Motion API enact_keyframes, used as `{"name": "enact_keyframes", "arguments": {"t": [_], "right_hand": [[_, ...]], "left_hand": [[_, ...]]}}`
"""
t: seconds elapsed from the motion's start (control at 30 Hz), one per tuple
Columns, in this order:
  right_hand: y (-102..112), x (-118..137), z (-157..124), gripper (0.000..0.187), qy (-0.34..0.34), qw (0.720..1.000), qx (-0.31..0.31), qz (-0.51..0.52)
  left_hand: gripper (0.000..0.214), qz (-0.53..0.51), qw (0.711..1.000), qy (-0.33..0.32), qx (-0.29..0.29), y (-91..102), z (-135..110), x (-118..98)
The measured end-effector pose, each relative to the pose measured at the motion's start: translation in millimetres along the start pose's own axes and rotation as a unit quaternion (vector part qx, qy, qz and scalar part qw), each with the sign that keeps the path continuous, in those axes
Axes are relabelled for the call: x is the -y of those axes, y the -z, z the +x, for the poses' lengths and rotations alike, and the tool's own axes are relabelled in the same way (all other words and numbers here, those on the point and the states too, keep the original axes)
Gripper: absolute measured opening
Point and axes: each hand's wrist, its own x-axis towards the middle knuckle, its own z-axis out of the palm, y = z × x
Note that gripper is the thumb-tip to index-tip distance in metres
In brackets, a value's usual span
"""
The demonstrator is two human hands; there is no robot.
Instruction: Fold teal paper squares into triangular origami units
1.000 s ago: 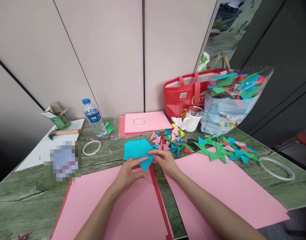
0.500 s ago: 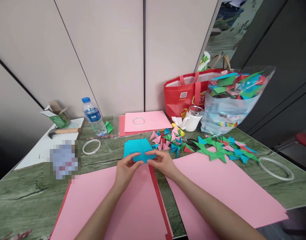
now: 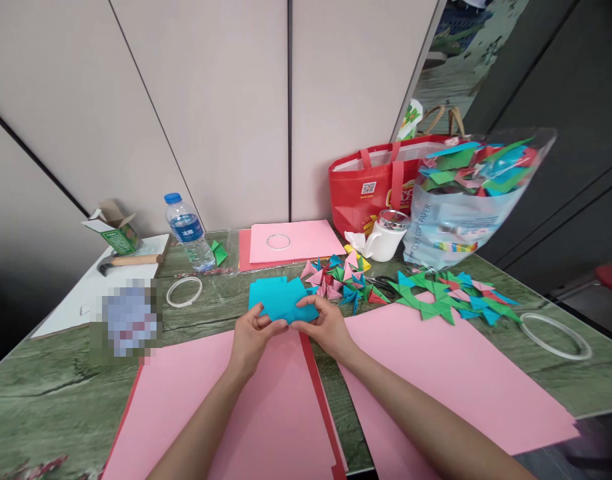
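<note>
Two-handed, pinching blue paper (image 3: 286, 308) between thumbs (image 3: 277, 327) and fingers (image 3: 320, 305), with left hand (image 3: 250, 339) at one end and right hand (image 3: 331, 328) at the other, in front of blue sheets (image 3: 259, 289).

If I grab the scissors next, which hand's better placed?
Probably your right hand: the black scissors lie on its side, while your left hand is farther away. Both hands hold the blue paper, so the right would let go first.

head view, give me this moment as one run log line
left hand: holding blue paper | right hand: holding same paper | nearby: pink sheets, folded pieces, white mug
</note>
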Motion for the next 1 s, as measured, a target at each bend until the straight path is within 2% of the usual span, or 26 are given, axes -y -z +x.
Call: {"name": "enact_keyframes", "arguments": {"t": [0.07,0.13,0.53,0.7,0.77,0.93,1.0], "right_hand": [[-0.5,-0.5,-0.5,0.030,0.006,1.000,-0.001,-0.010],[-1.2,-1.4,-0.6,0.030,0.010,1.000,-0.004,-0.011],[-2.3,-5.3,1.3,0.029,0.003,1.000,-0.002,-0.019],[-3.5,-6.3,0.1,0.030,0.015,1.000,-0.002,-0.021],[-4.2,-4.4,-1.3,0.036,0.021,1.000,-0.010,-0.018],[-4.9,0.3,-3.3,0.064,0.022,0.999,-0.023,-0.003],[-4.7,-0.7,-2.4,0.066,0.023,1.000,-0.019,-0.006]], "left_hand": [[0.040,-0.014,1.000,0.008,0.000,-0.4,0.2,1.6],[0.033,-0.020,1.000,0.010,0.001,-1.1,-0.1,2.6],[0.024,-0.024,0.998,0.033,-0.042,-0.9,-0.3,6.9],[0.020,-0.035,0.998,0.036,-0.039,-0.8,-0.6,10.0],[0.016,-0.045,0.998,0.032,-0.034,-0.5,-0.9,11.7],[0.017,-0.040,0.998,0.024,-0.041,-0.2,-0.8,13.4],[0.019,-0.026,0.998,0.019,-0.047,-0.8,-0.8,12.9]]}}
